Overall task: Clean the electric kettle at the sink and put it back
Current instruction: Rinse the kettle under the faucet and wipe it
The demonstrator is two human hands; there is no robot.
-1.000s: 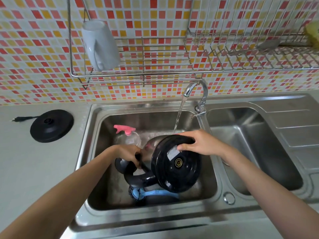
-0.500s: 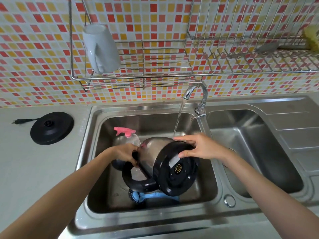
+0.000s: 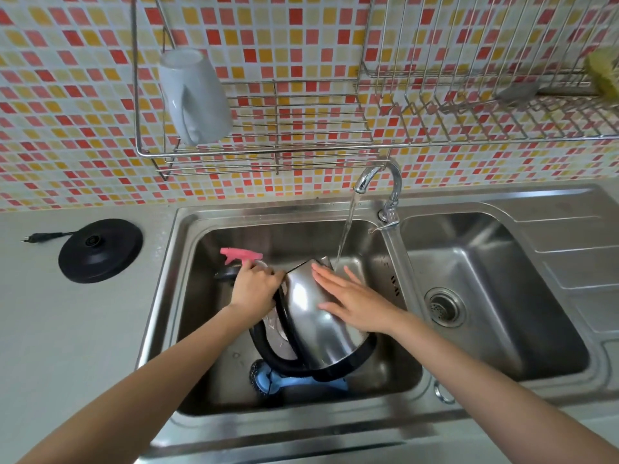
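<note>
Your tabletop (image 3: 67, 346) carries one double sink (image 3: 415, 440) with two basins: the left basin (image 3: 201, 329) holds the work, the right basin (image 3: 495, 279) shows only its one drain (image 3: 444, 307). Above, on the mosaic tile wall (image 3: 67, 78), hang two wire racks: the left rack (image 3: 284, 128) bears one white mug (image 3: 194, 95) turned mouth down, the right rack (image 3: 485, 95) has one yellow sponge (image 3: 603, 70) at its far end. One tap (image 3: 382, 182) stands between the basins and runs a single stream of water (image 3: 346, 229) down to the top of the kettle.

The one electric kettle (image 3: 311, 323) is in the left basin, tilted with its top toward the tap and its black bottom rim toward you. Your left hand (image 3: 253, 289) is closed around the upper end of the kettle's black handle (image 3: 264, 346), fingers (image 3: 268, 279) curled tight on it. Your right hand (image 3: 355, 303) lies flat on the steel side, fingers (image 3: 326, 276) straight and slightly spread, gripping nothing.

On the tabletop left of the sink sits one black kettle base (image 3: 100, 251), its one plug (image 3: 33, 236) lying beside it. Behind your left hand is one spray bottle with a pink trigger head (image 3: 239, 254). Under the kettle lies one blue-handled brush (image 3: 284, 380)
</note>
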